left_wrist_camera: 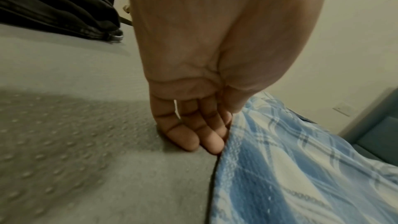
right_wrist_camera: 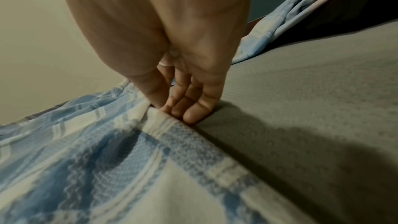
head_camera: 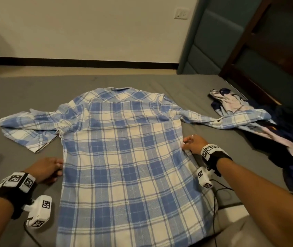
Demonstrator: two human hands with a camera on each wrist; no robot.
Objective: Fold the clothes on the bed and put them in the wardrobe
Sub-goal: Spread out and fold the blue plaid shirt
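Plaid shirt [head_camera: 124, 157] is lying flat on grey bed [head_camera: 35, 90]. Right hand [head_camera: 193, 144] is pinching its edge. Left hand [head_camera: 46, 169] is apparently gripping the opposite edge.

A blue and white plaid shirt [head_camera: 124, 157] lies spread flat, back side up, on a grey bed [head_camera: 26, 90], both sleeves stretched outward. The left hand [head_camera: 46, 169] rests at the shirt's left side edge, fingertips touching the cloth. The right hand [head_camera: 193, 143] pinches the right side edge of the shirt between thumb and fingers. The right sleeve reaches onto a pile of clothes [head_camera: 267, 132], dark blue and pale pink, at the bed's right side. Behind the bed stand a cream wall [head_camera: 88, 27] and a teal padded headboard [head_camera: 208, 43].
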